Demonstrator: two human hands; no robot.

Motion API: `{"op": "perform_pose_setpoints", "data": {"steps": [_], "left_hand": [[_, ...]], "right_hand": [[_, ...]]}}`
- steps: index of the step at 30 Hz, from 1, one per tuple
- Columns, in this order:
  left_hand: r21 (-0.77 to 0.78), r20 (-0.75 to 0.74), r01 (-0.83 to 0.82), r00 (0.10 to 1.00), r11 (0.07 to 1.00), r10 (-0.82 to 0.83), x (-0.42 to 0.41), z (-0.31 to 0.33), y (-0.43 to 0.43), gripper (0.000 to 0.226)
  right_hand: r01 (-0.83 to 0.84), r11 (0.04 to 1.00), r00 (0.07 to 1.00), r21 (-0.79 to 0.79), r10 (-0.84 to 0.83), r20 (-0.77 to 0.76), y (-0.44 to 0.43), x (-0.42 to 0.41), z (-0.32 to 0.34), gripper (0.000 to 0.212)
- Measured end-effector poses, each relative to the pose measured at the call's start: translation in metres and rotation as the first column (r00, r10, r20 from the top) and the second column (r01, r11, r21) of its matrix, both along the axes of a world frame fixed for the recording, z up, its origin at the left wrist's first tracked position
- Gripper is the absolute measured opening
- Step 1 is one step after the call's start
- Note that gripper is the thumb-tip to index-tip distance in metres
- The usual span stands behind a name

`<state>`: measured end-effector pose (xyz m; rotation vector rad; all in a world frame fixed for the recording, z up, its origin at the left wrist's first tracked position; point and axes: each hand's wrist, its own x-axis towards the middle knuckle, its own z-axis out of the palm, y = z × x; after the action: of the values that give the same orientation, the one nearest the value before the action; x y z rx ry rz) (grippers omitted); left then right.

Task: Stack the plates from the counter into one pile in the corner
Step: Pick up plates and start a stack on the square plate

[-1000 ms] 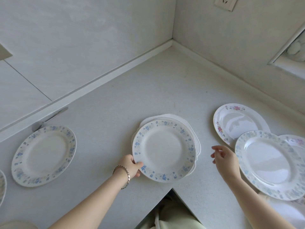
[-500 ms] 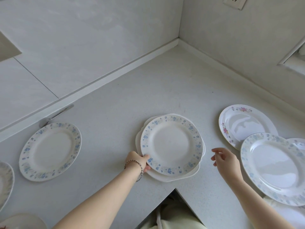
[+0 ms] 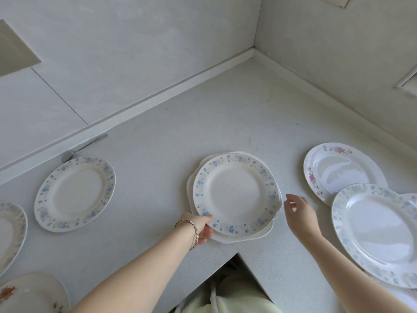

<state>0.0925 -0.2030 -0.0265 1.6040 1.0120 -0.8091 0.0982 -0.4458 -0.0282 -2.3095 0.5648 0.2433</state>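
Centre of the action: a blue-flowered plate (image 3: 237, 195) sits on top of a white scalloped plate (image 3: 244, 237), a two-plate pile near the front edge of the counter (image 3: 180, 123) and well short of the corner (image 3: 253, 55) where the walls meet. The left hand (image 3: 200, 227) has it by the near-left rim, with the thumb on the blue border and the fingers tucked under the edge of the pair; a thin bracelet (image 3: 191, 231) circles that wrist. Whether the pile is raised off the surface I cannot tell. The right hand (image 3: 300, 213) hovers just to the right of the pile, fingers loosely spread, gripping nothing and not touching the rim.

Out to the left lies a second blue-bordered plate (image 3: 74, 193) flat on its own, with a partly cut-off plate (image 3: 9, 233) at the frame edge and a plate with orange marks (image 3: 31, 292) in the bottom corner. A metal utensil (image 3: 83, 146) lies against the backsplash behind them. Out to the right is a pink-flowered plate (image 3: 338, 172), with a large blue-rimmed plate (image 3: 379, 233) overlapping its near edge.
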Motion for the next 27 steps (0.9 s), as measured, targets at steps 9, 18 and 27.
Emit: {"op": "perform_pose_setpoints", "data": {"steps": [9, 18, 27], "left_hand": [[0.269, 0.224, -0.052, 0.975, 0.962, -0.01, -0.007, -0.008, 0.02, 0.022], [0.36, 0.209, -0.083, 0.978, 0.929, 0.006, -0.024, -0.019, 0.076, 0.03], [0.364, 0.141, -0.07, 0.99, 0.929, 0.019, -0.049, -0.002, 0.154, 0.022]], "right_hand": [[-0.049, 0.999, 0.997, -0.01, 0.048, -0.063, 0.027, 0.03, -0.004, 0.021], [-0.052, 0.998, 0.998, -0.046, 0.051, -0.021, 0.032, 0.023, 0.006, 0.035], [-0.851, 0.524, 0.507, -0.021, 0.811, -0.293, 0.165, 0.039, 0.057, 0.031]]}}
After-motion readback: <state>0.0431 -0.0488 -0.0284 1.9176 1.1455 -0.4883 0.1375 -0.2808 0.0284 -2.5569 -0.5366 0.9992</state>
